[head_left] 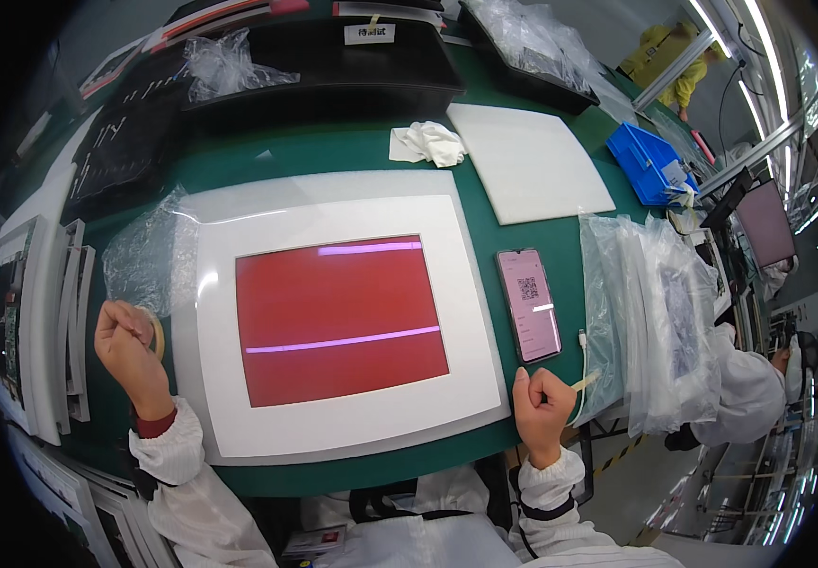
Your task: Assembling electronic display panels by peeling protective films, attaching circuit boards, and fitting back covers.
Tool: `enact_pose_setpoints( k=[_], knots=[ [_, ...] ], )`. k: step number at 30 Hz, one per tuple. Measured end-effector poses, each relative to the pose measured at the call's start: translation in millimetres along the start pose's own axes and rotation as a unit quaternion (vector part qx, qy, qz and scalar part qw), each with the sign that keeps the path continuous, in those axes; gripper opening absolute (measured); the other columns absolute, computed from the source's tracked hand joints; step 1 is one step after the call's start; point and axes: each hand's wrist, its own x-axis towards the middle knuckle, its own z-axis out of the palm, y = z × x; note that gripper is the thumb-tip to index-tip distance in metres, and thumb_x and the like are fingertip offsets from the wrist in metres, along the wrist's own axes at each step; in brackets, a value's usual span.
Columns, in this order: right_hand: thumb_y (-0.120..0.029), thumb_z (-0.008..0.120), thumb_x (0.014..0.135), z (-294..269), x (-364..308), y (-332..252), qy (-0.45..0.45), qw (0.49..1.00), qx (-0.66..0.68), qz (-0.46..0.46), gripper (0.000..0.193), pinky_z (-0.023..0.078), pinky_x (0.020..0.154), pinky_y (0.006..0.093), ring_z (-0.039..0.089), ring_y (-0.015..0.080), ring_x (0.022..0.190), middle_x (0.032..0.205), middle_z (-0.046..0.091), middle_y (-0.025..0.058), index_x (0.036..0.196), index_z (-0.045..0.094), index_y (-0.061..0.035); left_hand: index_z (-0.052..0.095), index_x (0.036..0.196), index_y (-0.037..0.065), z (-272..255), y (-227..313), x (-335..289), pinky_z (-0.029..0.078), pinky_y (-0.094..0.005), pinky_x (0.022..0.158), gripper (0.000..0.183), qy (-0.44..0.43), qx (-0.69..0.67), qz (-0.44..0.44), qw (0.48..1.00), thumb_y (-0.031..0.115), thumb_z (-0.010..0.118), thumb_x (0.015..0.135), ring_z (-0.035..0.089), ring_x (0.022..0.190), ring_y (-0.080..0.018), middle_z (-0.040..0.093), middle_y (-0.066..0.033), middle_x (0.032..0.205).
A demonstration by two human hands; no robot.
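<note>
In front of me lies a flat white-bordered frame (333, 208) around a glossy red panel (343, 303) with light streaks reflected in it. A white foam sheet (489, 379) lies under it. My left hand (132, 355) is at the frame's left side, its fingers curled around a pale yellow roll of tape (156, 333), partly hidden by the hand. Beyond the frame's lower right corner, my right hand (543, 412) is closed, and a short yellowish strip of tape (586, 381) sticks out from it. Both hands are apart from the frame.
A phone (528, 305) and clear plastic bags (655, 322) lie at the right. Further back are a white foam pad (532, 161), a crumpled cloth (428, 144), a blue bin (646, 163) and black trays (333, 76). Stacked panels (40, 322) stand at the left; co-workers are at the right.
</note>
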Motion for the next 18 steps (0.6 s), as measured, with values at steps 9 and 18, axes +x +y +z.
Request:
enact_pose_setpoints(
  k=[9, 18],
  knots=[
    [0.003, 0.063, 0.079, 2.3, 3.5, -0.2, 0.004, 1.000, 0.019, 0.002, 0.040, 0.019, 0.040, 0.0272, 0.023, 0.0082, 0.042, 0.046, 0.027, 0.0007, 0.054, 0.032, -0.0039, 0.038, 0.065, 0.008, -5.0, -1.5, 4.7, 0.021, -0.0207, 0.047, 0.023, 0.003, -0.008, -0.008, 1.000, -0.013, 0.032, 0.072, 0.028, 0.051, -0.0066, 0.037, 0.0001, 0.060],
    [0.001, 0.066, 0.077, -0.9, 2.0, -4.7, 0.005, 1.000, 0.019, 0.020, 0.039, 0.022, 0.039, 0.0283, 0.025, 0.0106, 0.040, 0.046, 0.028, 0.0038, 0.053, 0.035, -0.0031, 0.035, 0.065, 0.008, -1.5, -11.7, 3.2, 0.019, -0.0206, 0.044, 0.021, 0.015, -0.033, 0.004, 0.999, -0.011, 0.031, 0.075, 0.027, 0.047, -0.0059, 0.033, -0.0001, 0.057]
  ],
)
